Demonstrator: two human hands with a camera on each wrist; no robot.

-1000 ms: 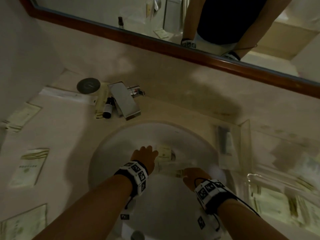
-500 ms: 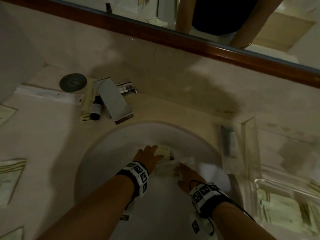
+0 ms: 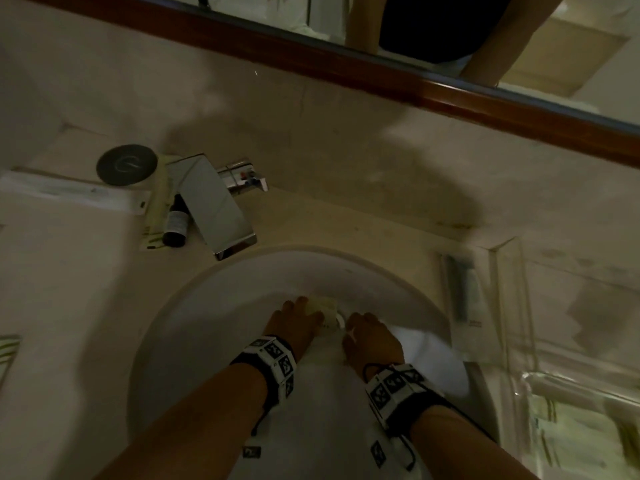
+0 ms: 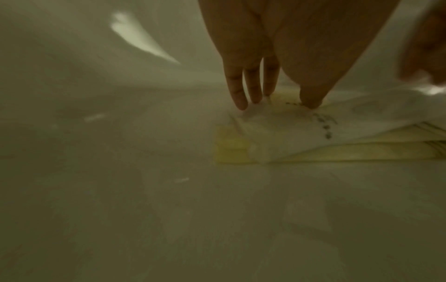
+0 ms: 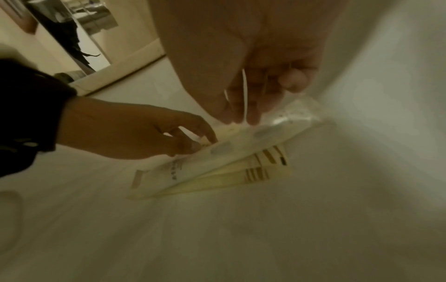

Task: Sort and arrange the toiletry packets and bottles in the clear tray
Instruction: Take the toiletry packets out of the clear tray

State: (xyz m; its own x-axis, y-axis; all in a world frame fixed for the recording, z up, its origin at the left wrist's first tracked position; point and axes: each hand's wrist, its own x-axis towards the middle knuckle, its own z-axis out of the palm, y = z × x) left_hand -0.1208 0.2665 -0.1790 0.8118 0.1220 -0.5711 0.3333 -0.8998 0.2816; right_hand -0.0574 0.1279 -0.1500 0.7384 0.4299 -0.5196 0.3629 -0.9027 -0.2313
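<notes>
Upper left, 1 dark bottle [image 3: 175,223] lies beside the tap [image 3: 216,206]; at centre, in the sink [image 3: 180,323], the left hand [image 3: 294,323] presses near-straight fingertips on the clear packet [image 5: 241,145], which overlies 1 yellow packet [image 5: 229,181]; the right hand [image 3: 372,337] pinches the clear packet's end with curled fingers; the clear tray [image 3: 504,306] stands at right.

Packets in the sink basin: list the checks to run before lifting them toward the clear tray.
1. Right hand pinches the translucent packet: ok.
2. Left hand grips it, not just touches: cannot tell.
3. Yellow packet beneath is held too: cannot tell.
4. Clear tray in view right of the sink: ok.
5. Free room in the tray: cannot tell, blurred.
</notes>
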